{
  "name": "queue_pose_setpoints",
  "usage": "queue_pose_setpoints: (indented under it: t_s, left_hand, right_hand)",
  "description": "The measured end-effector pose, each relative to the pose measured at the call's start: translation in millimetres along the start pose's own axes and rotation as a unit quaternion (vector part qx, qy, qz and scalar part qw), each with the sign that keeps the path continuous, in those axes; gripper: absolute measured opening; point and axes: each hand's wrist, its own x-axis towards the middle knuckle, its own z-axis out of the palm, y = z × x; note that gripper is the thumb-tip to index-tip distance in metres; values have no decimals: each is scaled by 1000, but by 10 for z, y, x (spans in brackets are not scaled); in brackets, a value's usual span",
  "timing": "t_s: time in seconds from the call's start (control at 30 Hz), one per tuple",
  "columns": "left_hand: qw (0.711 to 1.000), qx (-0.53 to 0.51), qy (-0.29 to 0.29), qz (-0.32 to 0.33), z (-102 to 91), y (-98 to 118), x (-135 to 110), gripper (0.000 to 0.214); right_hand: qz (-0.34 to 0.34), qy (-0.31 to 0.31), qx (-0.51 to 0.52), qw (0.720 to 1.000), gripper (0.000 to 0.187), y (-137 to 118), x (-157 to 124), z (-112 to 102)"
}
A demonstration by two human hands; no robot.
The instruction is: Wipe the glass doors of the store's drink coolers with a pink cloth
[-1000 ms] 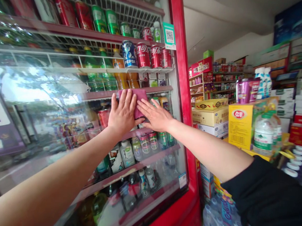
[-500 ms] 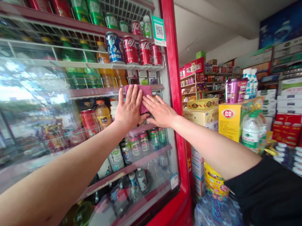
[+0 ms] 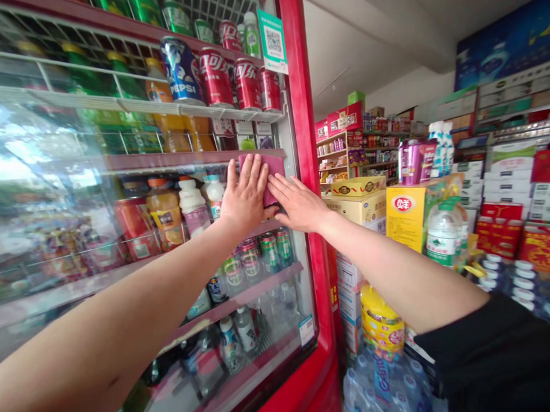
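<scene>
My left hand (image 3: 245,195) and my right hand (image 3: 300,202) both press flat, fingers stretched out, on a magenta cloth (image 3: 273,167) against the glass door (image 3: 96,222) of a red drinks fridge (image 3: 300,140). The cloth sits high on the glass near the door's right edge, mostly covered by my fingers. Behind the glass stand cans (image 3: 244,83) on the upper shelves and bottles (image 3: 190,205) on the ones below.
To the right of the fridge are stacked cartons (image 3: 361,207), a yellow box (image 3: 409,218), a water bottle (image 3: 442,234) and packs of bottled water (image 3: 385,387) on the floor. Shop shelves (image 3: 373,143) run along the back and right walls.
Both hands and the cloth have slid to the right across the glass, closer to the door's red frame. The view has shifted with them.
</scene>
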Motion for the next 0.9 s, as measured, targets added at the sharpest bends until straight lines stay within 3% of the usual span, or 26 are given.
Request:
queue_pose_setpoints:
  t_s: [0.53, 0.7, 0.9]
  left_hand:
    - [999, -44, -14, 29, 413, 568, 128, 100]
    - [997, -64, -25, 43, 407, 582, 69, 101]
    - [996, -70, -27, 54, 178, 350, -58, 101]
  right_hand:
    - [62, -35, -17, 997, 77, 155, -512, 44]
    - [117, -32, -18, 992, 44, 18, -357, -128]
    - [295, 15, -19, 955, 40, -280, 47, -131]
